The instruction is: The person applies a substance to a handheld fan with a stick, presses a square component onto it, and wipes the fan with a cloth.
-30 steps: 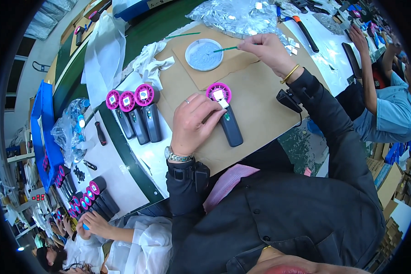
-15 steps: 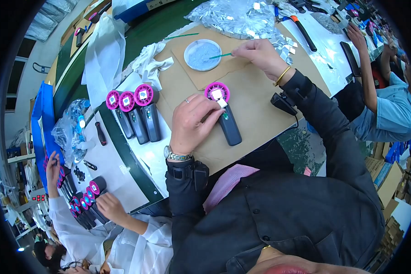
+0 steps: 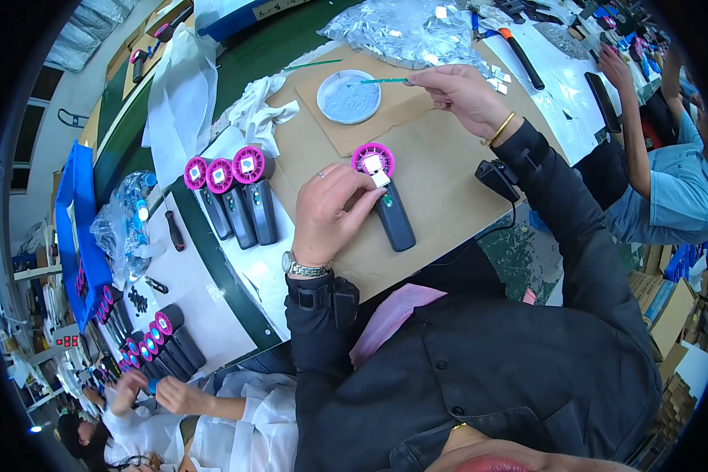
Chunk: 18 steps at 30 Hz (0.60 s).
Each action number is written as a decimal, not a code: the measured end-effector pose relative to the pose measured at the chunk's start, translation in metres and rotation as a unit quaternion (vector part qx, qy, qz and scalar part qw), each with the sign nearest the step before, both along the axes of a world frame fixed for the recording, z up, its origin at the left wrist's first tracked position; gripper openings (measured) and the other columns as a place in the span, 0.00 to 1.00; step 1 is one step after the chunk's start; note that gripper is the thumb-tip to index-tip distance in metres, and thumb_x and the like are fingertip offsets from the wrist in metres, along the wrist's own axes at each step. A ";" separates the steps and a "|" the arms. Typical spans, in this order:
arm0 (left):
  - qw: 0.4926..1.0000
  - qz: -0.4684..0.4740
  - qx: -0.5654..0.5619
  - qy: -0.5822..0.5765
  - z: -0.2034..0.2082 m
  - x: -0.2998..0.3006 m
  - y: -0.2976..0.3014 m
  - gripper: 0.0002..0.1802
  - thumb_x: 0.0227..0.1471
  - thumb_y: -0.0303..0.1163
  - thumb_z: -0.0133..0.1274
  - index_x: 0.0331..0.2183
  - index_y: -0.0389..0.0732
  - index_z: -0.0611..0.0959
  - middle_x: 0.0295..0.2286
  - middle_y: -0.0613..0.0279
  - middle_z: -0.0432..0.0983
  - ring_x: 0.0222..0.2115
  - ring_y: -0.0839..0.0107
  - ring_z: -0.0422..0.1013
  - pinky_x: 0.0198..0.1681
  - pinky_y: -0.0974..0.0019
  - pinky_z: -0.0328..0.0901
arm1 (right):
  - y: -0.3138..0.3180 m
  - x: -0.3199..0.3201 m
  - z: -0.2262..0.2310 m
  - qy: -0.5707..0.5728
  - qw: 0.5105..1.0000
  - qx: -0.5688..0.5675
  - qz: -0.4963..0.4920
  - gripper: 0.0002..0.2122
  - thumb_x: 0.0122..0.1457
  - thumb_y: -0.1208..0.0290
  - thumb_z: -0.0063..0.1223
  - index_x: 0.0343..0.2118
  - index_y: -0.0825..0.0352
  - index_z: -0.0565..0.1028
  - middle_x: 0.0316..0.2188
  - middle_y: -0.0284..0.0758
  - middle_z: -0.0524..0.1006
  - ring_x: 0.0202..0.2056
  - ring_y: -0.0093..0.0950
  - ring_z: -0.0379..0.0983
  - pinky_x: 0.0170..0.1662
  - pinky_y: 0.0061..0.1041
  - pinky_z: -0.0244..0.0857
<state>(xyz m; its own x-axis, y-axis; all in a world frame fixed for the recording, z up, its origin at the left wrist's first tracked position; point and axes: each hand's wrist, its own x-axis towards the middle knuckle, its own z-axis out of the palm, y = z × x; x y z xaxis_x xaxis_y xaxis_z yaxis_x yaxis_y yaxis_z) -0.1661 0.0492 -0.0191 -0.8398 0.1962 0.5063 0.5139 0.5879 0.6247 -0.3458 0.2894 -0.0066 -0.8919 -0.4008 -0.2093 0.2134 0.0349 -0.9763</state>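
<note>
Between the thumb and fingertips of my left hand [image 3: 326, 208] is a small white square plate [image 3: 380, 179]. It is held at the lower edge of the pink round head of a black-handled handheld device [image 3: 397, 224], which lies on the cardboard. Another pale square shows within the pink ring. My right hand [image 3: 464, 94] pinches a thin green stick [image 3: 387, 81]. The stick's tip is over a round white dish [image 3: 321, 108] smeared with greyish paste; whether it touches the paste I cannot tell.
Three similar devices [image 3: 236, 212] lie to the left, pale squares on their heads. A clear bag of small square plates [image 3: 405, 39] is at the back, near an orange-handled tool [image 3: 521, 59]. White cloth [image 3: 263, 110] lies left of the dish. Co-workers sit on both sides.
My right hand has shifted slightly right, and the stick's tip has moved toward the dish's far edge. My left hand stays nearly still. The left co-worker's hands have drawn together, nearer their body.
</note>
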 end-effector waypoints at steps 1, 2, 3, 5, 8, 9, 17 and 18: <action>1.000 0.003 0.000 -0.008 0.000 0.001 0.000 0.11 0.45 0.26 0.70 0.28 0.40 0.82 0.25 0.61 0.78 0.27 0.60 0.75 0.31 0.59 0.68 | 0.001 0.004 0.004 -0.003 1.000 -0.009 0.005 0.09 0.65 0.69 0.62 0.40 0.70 0.85 0.25 0.22 0.71 0.25 0.14 0.58 0.30 0.19 0.52; 1.000 0.006 0.001 -0.017 0.001 0.001 -0.001 0.11 0.45 0.26 0.70 0.28 0.40 0.81 0.25 0.61 0.77 0.26 0.61 0.75 0.30 0.60 0.67 | 0.002 0.008 0.008 -0.007 1.000 -0.017 0.010 0.09 0.65 0.69 0.62 0.40 0.71 0.85 0.25 0.22 0.71 0.25 0.14 0.58 0.30 0.19 0.52; 1.000 0.007 0.002 -0.019 0.000 0.002 -0.001 0.11 0.45 0.26 0.70 0.28 0.40 0.81 0.25 0.61 0.77 0.26 0.61 0.75 0.30 0.60 0.67 | 0.004 0.014 0.013 -0.009 1.000 -0.017 0.011 0.09 0.65 0.69 0.62 0.40 0.71 0.85 0.25 0.22 0.71 0.25 0.14 0.58 0.30 0.19 0.52; 1.000 0.020 0.006 -0.013 -0.001 0.002 -0.002 0.12 0.45 0.27 0.71 0.28 0.40 0.81 0.24 0.62 0.77 0.25 0.63 0.74 0.29 0.61 0.66 | 0.011 0.029 0.025 0.016 0.999 -0.023 0.025 0.09 0.65 0.70 0.62 0.40 0.71 0.85 0.25 0.23 0.72 0.26 0.14 0.59 0.31 0.19 0.53; 0.999 0.032 0.016 -0.014 -0.003 0.002 -0.002 0.13 0.45 0.28 0.72 0.27 0.40 0.80 0.24 0.62 0.77 0.23 0.65 0.73 0.28 0.62 0.66 | 0.023 0.058 0.024 0.078 0.997 0.006 0.025 0.08 0.65 0.71 0.62 0.39 0.71 0.84 0.26 0.23 0.73 0.27 0.14 0.61 0.31 0.19 0.54; 0.999 0.037 0.022 -0.015 -0.003 0.002 -0.002 0.13 0.44 0.28 0.72 0.27 0.41 0.80 0.23 0.62 0.76 0.23 0.65 0.73 0.27 0.63 0.65 | 0.027 0.068 0.023 0.130 0.991 0.036 0.019 0.07 0.65 0.72 0.62 0.39 0.71 0.84 0.26 0.24 0.74 0.27 0.14 0.62 0.32 0.19 0.55; 0.999 0.042 0.026 -0.009 -0.007 0.001 -0.004 0.15 0.45 0.27 0.74 0.28 0.38 0.81 0.22 0.64 0.75 0.22 0.72 0.69 0.25 0.68 0.61 | 0.044 0.110 0.022 0.358 0.917 0.161 0.073 0.05 0.60 0.80 0.65 0.38 0.71 0.84 0.25 0.28 0.75 0.28 0.18 0.67 0.32 0.21 0.59; 0.999 0.043 0.030 -0.012 -0.007 0.002 -0.004 0.14 0.45 0.27 0.74 0.28 0.38 0.81 0.22 0.64 0.74 0.22 0.72 0.68 0.25 0.68 0.61 | 0.042 0.112 0.023 0.381 0.907 0.163 0.077 0.05 0.59 0.81 0.65 0.38 0.71 0.84 0.25 0.29 0.75 0.28 0.19 0.67 0.31 0.22 0.60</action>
<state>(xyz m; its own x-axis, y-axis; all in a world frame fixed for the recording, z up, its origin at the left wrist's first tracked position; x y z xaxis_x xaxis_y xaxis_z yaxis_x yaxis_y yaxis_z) -0.1642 0.0454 -0.0260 -0.8639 0.0928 0.4950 0.4478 0.5913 0.6707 -0.2342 0.3315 0.0166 -0.7659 -0.5608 0.3145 -0.5510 0.3205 -0.7705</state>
